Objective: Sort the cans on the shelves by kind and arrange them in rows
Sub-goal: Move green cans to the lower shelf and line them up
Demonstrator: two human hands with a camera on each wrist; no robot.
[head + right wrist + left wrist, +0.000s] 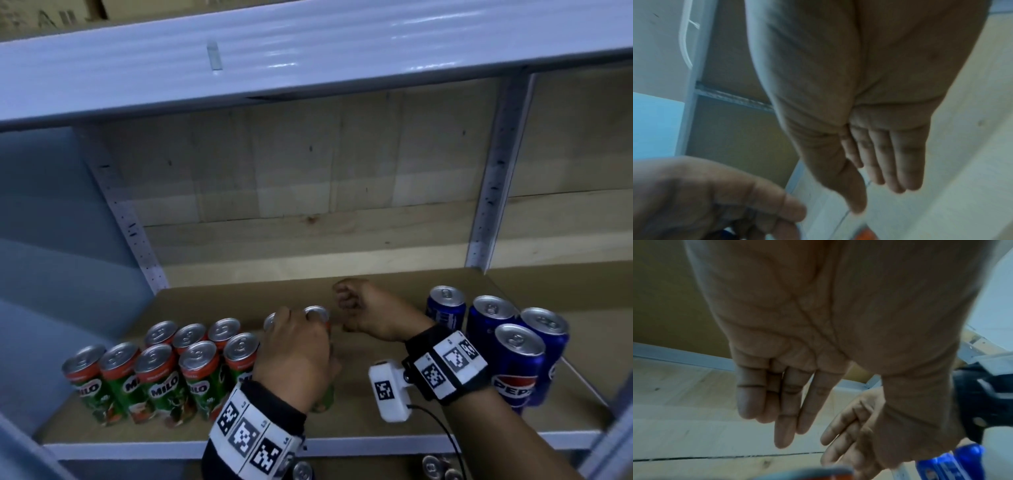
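Note:
Several green and red Milo cans (pixel 161 380) stand in two rows at the left of the shelf board (pixel 363 411). Several blue Pepsi cans (pixel 517 363) are grouped at the right. My left hand (pixel 301 329) lies over the right end of the Milo rows, its fingers reaching the top of the last back-row can (pixel 317 312). In the left wrist view the left hand (pixel 781 410) has straight fingers and holds nothing, with a can rim (pixel 834 473) just below. My right hand (pixel 356 308) hovers right of that can, relaxed and empty (pixel 879 170).
The shelf above (pixel 274 58) overhangs the working space. A white perforated upright (pixel 493 192) stands at the back right. Bare board lies between the Milo and Pepsi groups. More can tops (pixel 435 466) show on the shelf below.

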